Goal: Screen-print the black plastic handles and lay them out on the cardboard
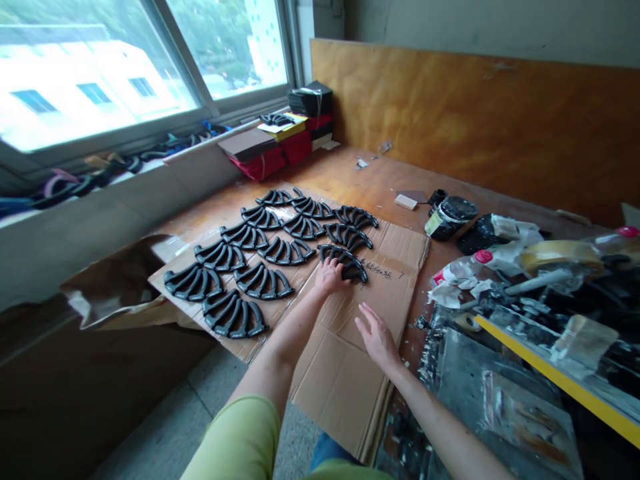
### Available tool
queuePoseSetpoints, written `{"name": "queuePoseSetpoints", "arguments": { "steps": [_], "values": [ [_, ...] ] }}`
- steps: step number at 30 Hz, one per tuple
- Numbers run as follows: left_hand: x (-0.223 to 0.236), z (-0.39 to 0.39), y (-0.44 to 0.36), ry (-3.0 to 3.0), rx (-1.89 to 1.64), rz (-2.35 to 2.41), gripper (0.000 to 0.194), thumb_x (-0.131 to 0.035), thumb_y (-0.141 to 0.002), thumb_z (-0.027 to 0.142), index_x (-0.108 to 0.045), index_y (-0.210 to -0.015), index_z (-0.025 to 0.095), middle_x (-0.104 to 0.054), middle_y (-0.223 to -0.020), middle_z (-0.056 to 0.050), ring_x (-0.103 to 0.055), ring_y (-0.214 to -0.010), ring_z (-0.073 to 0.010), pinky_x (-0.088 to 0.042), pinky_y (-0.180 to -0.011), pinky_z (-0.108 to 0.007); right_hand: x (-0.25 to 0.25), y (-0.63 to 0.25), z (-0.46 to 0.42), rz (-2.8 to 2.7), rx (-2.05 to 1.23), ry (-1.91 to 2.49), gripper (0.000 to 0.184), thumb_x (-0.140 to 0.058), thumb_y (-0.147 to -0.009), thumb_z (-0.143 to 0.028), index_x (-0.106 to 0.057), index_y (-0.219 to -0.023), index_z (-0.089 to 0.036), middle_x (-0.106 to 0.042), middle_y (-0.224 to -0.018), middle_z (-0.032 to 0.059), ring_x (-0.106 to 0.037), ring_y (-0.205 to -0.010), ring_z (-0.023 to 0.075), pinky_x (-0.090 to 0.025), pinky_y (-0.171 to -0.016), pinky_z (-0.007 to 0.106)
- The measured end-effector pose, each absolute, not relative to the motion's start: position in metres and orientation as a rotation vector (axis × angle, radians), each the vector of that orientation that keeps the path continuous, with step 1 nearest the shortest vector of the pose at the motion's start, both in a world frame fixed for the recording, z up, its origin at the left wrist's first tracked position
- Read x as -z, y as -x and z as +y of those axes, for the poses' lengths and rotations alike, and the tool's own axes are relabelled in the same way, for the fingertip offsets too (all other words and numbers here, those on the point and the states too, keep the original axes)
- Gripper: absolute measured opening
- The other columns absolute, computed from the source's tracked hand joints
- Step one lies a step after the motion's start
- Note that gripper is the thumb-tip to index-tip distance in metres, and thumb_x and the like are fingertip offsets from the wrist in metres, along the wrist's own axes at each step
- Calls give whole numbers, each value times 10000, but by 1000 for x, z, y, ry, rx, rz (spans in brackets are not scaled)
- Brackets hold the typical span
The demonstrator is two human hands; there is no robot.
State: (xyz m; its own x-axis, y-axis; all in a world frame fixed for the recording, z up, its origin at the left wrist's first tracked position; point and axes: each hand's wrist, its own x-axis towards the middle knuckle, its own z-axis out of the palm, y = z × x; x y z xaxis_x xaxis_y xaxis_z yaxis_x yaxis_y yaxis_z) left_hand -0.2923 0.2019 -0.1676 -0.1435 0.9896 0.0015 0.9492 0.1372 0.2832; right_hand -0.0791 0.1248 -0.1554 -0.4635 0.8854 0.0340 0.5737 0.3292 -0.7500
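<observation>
Several black, glossy fan-shaped pieces, each with curved ribs along an arched edge, lie in rows on a flattened cardboard sheet (345, 333). At the right end of the rows, my left hand (330, 276) has its fingers over one black fan-shaped piece (353, 264), with the thumb by its near edge; the grip is partly hidden. My right hand (379, 337) is just above the bare cardboard, fingers apart and holding nothing. Another fan-shaped piece (264, 281) lies left of my left hand. Dark handwriting marks the cardboard beside the piece I touch.
On the right are a black-stained jar (451, 217), a plastic bottle with a pink cap (463, 268), tape (563, 257) and a yellow-edged bar (560, 380). Stacked red and black bundles (297, 148) stand by the window. A wooden board (465, 127) backs the table.
</observation>
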Motion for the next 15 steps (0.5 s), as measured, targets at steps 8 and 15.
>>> {"name": "queuePoseSetpoints", "arguments": {
  "steps": [8, 15],
  "values": [
    [179, 215, 299, -1659, -291, 2466, 640, -552, -782, 521, -578, -1245, 80, -467, -1394, -238, -326, -1335, -427, -287, -1060, -553, 128, 31, 80, -2012, -1100, 1374, 395, -567, -866, -271, -626, -1245, -175, -611, -1297, 129, -553, -1223, 240, -407, -1073, 452],
    [213, 169, 269, -1692, -449, 2433, 805, -435, -819, 637, -314, -1467, 173, -171, -1585, -193, -183, -1433, -410, -257, -1080, -601, 84, -105, 53, -1891, -715, 1668, 234, -597, -865, -217, -700, -1068, -271, -705, -1096, 4, -614, -1079, 173, -445, -1002, 329]
  ]
}}
